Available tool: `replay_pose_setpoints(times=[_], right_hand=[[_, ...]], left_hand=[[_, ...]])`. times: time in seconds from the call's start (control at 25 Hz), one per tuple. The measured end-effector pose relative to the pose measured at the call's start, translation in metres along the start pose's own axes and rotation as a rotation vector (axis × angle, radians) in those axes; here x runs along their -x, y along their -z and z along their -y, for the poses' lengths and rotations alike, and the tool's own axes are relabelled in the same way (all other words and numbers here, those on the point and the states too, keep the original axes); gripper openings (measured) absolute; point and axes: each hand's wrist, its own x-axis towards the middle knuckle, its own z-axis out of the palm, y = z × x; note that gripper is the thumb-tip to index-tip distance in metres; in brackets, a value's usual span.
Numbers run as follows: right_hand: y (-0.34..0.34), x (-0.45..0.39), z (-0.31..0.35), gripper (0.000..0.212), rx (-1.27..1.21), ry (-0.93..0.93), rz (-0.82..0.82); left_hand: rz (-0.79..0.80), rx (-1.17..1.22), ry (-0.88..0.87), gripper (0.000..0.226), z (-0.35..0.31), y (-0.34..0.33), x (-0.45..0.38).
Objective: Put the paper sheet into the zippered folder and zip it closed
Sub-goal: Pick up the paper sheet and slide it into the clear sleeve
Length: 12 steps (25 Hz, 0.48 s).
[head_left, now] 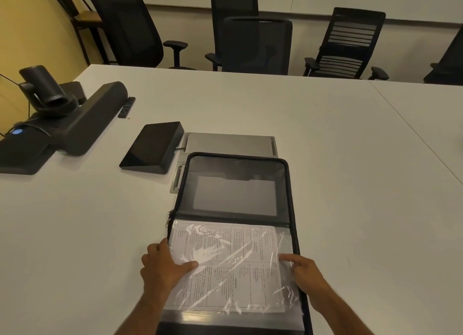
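Note:
The black zippered folder (235,184) lies open on the white table (325,147), its far flap flat and its near half toward me. A printed paper sheet (225,267) rests in the near half under a crinkled clear plastic sleeve. My left hand (162,264) presses on the sleeve's left edge with the thumb laid over the sheet. At the sleeve's right edge, my right hand (305,272) touches the plastic with its fingertips. The zipper pull (167,223) hangs at the folder's left hinge.
A dark tablet-like console (152,148) and a grey table hatch (230,143) sit just beyond the folder. A black speaker bar with a camera (62,119) and a small remote (126,106) lie at far left. Several black office chairs (258,44) line the far edge.

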Motion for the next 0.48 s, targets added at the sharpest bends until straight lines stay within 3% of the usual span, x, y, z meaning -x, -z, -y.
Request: replay_pose_setpoints(times=[0.28,0.48], right_hand=[[-0.0037,0.0017,0.0043,0.047,0.040,-0.052,-0.011],[-0.0046,-0.0018,0.0023,0.033,0.005,-0.063,-0.005]], left_hand=[[-0.011,-0.002,-0.009,0.104,0.0029,-0.0032,-0.0015],[-0.011,0.018,-0.014,0.102,0.0047,-0.0034,-0.0051]])
